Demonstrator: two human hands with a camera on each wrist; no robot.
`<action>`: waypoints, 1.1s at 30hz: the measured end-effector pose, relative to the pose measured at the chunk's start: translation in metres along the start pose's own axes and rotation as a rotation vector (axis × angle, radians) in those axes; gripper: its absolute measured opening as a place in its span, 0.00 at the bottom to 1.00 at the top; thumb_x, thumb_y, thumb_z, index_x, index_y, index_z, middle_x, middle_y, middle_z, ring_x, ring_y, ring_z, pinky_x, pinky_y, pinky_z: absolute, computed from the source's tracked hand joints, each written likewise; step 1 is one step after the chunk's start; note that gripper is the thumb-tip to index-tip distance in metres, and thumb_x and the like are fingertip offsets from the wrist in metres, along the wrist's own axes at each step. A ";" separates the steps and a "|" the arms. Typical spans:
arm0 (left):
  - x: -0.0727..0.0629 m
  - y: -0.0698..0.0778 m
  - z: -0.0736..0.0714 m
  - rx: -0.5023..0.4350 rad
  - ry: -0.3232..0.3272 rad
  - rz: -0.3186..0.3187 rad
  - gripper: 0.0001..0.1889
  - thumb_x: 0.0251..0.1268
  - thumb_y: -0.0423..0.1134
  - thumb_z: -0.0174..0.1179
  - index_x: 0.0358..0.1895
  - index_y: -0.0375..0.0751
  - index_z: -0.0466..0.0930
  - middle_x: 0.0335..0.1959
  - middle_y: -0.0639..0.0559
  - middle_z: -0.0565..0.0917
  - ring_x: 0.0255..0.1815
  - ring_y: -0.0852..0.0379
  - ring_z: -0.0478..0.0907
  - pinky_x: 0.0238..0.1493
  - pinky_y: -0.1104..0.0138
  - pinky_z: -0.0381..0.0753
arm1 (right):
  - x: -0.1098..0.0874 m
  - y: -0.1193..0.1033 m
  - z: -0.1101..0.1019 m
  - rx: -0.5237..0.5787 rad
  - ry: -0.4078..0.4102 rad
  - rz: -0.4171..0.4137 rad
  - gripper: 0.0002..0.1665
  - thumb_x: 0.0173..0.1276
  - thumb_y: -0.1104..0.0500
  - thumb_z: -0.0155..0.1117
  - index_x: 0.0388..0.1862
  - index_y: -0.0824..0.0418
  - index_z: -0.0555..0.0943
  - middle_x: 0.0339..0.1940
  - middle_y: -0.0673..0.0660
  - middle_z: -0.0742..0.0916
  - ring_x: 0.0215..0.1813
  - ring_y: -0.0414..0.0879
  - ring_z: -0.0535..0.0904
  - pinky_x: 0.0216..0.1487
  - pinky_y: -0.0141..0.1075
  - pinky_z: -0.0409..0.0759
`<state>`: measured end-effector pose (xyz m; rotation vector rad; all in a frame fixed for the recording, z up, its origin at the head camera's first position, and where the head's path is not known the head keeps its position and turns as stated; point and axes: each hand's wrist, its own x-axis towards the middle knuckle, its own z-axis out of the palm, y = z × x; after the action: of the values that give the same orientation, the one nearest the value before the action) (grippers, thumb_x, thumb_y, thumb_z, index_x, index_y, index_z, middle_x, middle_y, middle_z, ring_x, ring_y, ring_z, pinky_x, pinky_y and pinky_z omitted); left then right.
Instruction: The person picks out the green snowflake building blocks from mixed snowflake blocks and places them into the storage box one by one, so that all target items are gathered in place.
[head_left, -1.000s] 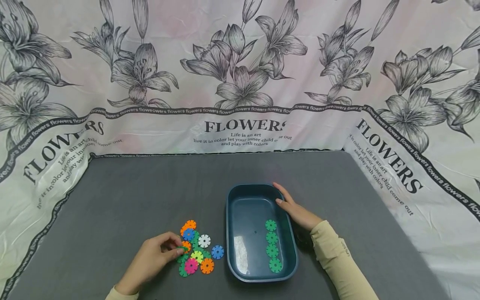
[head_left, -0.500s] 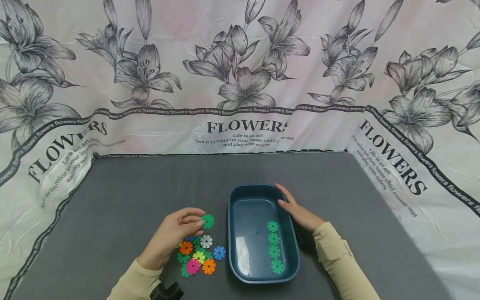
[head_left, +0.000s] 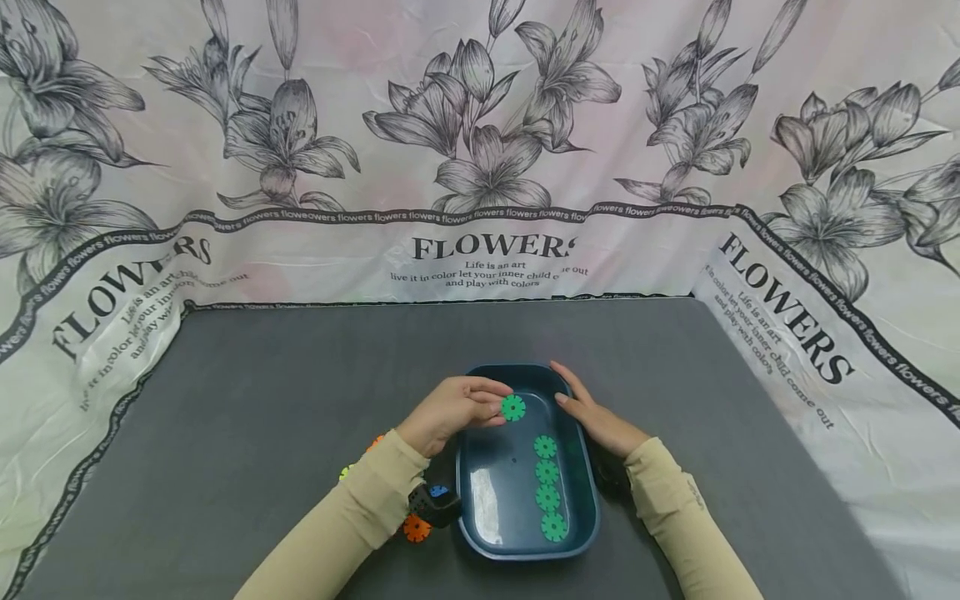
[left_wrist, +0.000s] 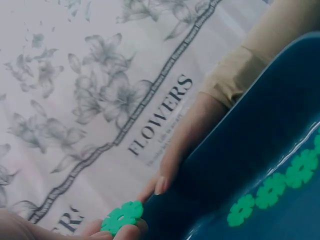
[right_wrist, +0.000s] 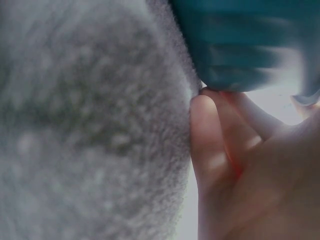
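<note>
In the head view, my left hand (head_left: pixel 452 413) pinches a green notched plastic interlocking disc (head_left: pixel 513 407) between thumb and fingertips. The disc hangs over the far part of a dark blue plastic tray (head_left: pixel 527 557). Inside the tray, several similar green discs (head_left: pixel 547 472) lie in a row along the right side. My right hand (head_left: pixel 606 427) grips the tray's far right corner, thumb at the rim and fingers along the outer wall. The right wrist view has those fingers (right_wrist: pixel 206 125) right at the tray's outside, low by the tabletop.
Left of the tray, the loose disc pile is mostly hidden under my left sleeve (head_left: pixel 352 517); an orange disc (head_left: pixel 416 527) and a blue disc (head_left: pixel 438 491) peek out. A black wrist device (head_left: pixel 435 505) overlaps the tray's left rim. Flower-printed cloth (head_left: pixel 487 167) surrounds the grey table (head_left: pixel 300 367).
My left hand has picked the green disc from the pile, lifted it, and carried it right and away over the tray. My right hand stays at the tray's corner.
</note>
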<state>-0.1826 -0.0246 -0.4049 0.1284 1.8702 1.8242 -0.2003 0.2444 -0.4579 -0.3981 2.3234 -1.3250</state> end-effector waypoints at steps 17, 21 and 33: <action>0.052 -0.010 0.034 0.211 0.105 -0.097 0.17 0.53 0.21 0.54 0.46 0.32 0.84 0.42 0.43 0.85 0.33 0.51 0.86 0.36 0.63 0.83 | 0.002 -0.001 0.000 0.006 -0.003 0.001 0.36 0.79 0.44 0.37 0.78 0.38 0.37 0.79 0.56 0.42 0.77 0.63 0.42 0.68 0.67 0.48; 0.055 -0.014 0.038 0.256 0.132 -0.097 0.17 0.49 0.19 0.55 0.42 0.32 0.84 0.37 0.44 0.85 0.26 0.55 0.82 0.29 0.66 0.79 | 0.002 -0.001 0.001 -0.003 -0.004 0.009 0.36 0.79 0.44 0.38 0.78 0.38 0.36 0.79 0.55 0.42 0.77 0.64 0.45 0.68 0.67 0.50; 0.058 -0.016 0.041 0.341 0.121 -0.026 0.13 0.47 0.19 0.60 0.38 0.33 0.84 0.27 0.48 0.84 0.23 0.57 0.74 0.27 0.68 0.73 | 0.001 -0.001 0.000 -0.003 0.002 0.019 0.35 0.78 0.43 0.38 0.77 0.34 0.37 0.79 0.54 0.44 0.75 0.64 0.51 0.67 0.66 0.53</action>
<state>-0.2108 0.0355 -0.4355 0.1149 2.2456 1.5108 -0.2008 0.2432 -0.4573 -0.3752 2.3253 -1.3131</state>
